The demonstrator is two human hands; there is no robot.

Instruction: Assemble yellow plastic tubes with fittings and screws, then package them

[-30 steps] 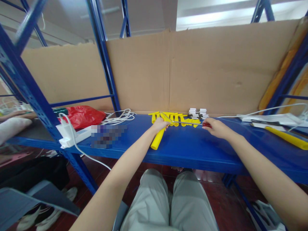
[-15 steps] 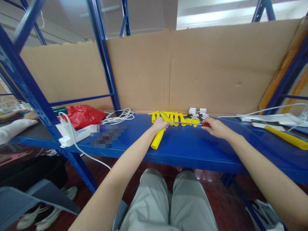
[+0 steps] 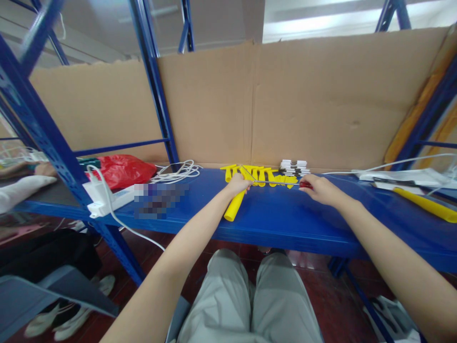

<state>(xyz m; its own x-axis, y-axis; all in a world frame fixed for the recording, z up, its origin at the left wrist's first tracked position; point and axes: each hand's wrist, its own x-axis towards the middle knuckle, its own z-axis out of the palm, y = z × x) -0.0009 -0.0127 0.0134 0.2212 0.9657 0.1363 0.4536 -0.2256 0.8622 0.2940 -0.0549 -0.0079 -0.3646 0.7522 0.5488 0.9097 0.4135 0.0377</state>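
Observation:
My left hand point(image 3: 238, 185) is closed around a yellow tubular handle point(image 3: 233, 207), whose hollow lower end points toward me over the blue shelf. My right hand point(image 3: 322, 189) grips the red handle of a screwdriver point(image 3: 276, 183). Its long metal shaft runs level to the left, and the tip meets the yellow handle's upper part beside my left fingers. What exactly the tip touches is too small to see. Just behind the shaft, several yellow plastic pieces point(image 3: 261, 176) stand or lie in a row along the cardboard. A stack of white and black clips point(image 3: 294, 167) lies right of them.
A cardboard sheet point(image 3: 303, 100) closes off the back of the blue shelf point(image 3: 285, 219). On the left are a red plastic bag point(image 3: 124, 171), white cables point(image 3: 182, 170) and a power strip point(image 3: 114, 201). Another yellow piece point(image 3: 426, 205) lies far right. Another person's arm point(image 3: 21, 172) shows far left.

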